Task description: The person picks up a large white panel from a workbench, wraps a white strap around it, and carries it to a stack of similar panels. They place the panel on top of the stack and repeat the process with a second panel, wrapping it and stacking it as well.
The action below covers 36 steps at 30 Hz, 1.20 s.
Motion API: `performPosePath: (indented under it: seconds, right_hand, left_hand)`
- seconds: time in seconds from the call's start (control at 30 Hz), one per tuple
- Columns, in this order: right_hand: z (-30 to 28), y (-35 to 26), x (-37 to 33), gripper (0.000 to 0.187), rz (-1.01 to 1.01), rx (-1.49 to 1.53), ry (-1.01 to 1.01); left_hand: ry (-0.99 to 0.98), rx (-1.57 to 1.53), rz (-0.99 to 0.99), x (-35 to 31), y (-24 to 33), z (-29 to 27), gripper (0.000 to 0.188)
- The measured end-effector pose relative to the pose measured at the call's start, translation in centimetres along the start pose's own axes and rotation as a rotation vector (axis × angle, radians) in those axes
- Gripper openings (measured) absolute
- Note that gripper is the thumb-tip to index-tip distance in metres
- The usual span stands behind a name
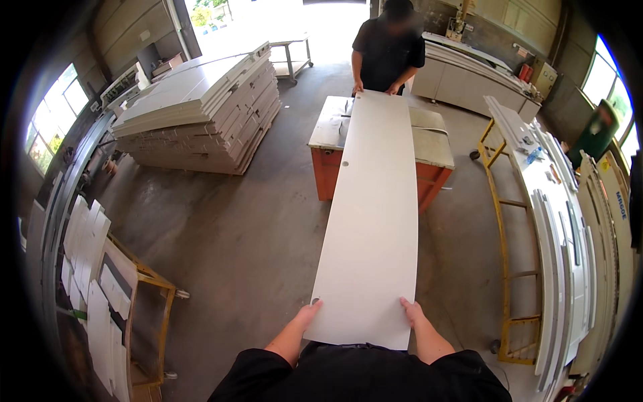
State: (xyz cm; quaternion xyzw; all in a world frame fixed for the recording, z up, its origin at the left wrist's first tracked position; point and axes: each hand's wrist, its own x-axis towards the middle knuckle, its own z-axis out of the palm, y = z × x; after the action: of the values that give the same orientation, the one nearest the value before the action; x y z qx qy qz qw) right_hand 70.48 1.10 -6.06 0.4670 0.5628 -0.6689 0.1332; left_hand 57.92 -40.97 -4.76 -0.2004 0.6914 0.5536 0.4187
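— So, where is the long white panel (pixel 372 221) sitting?

— Its far end lies on the orange desk (pixel 429 144), running across the desk's top from the far edge and out past the near edge. The near end hangs out over the concrete floor (pixel 234 234), carried by the person wearing the camera.

— And the hands?

— The left hand (pixel 309 312) is clamped on the panel's near left corner, fingers on top beside a small round hole. The right hand (pixel 412 311) grips the near right corner the same way, closed on the edge.

— Anyone else on it?

— A second person (pixel 388 47) in a dark shirt stands at the desk's far edge, both hands resting on the panel's far end.

— What surrounds them?

— A tall stack of white boards (pixel 201 110) on the floor off the desk's left side, and a yellow rack (pixel 502 234) holding more white panels to the right.
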Motion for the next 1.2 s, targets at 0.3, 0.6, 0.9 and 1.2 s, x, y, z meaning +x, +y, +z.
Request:
performPosePath:
  seconds: [0.3, 0.6, 0.9, 1.2]
  right_hand:
    - [-5.4, -0.2, -1.6, 0.057, 0.023, 0.028, -0.006]
    - [-3.0, -3.0, -4.3, 0.076, 0.007, -0.093, 0.055]
    - [-1.1, 1.4, -3.6, 0.080, -0.050, -0.084, 0.076]
    - [2.3, -0.9, -7.7, 0.078, 0.005, -0.156, 0.133]
  left_hand:
    - [0.001, -0.099, -0.096, -0.8, -2.6, 6.7, 0.079]
    - [-0.027, -0.027, -0.055, -1.4, -0.3, 4.8, 0.081]
    - [-0.095, -0.046, -0.026, -2.1, 1.2, 1.4, 0.079]
    - [-0.004, -0.022, -0.047, -3.1, -1.6, -0.5, 0.078]
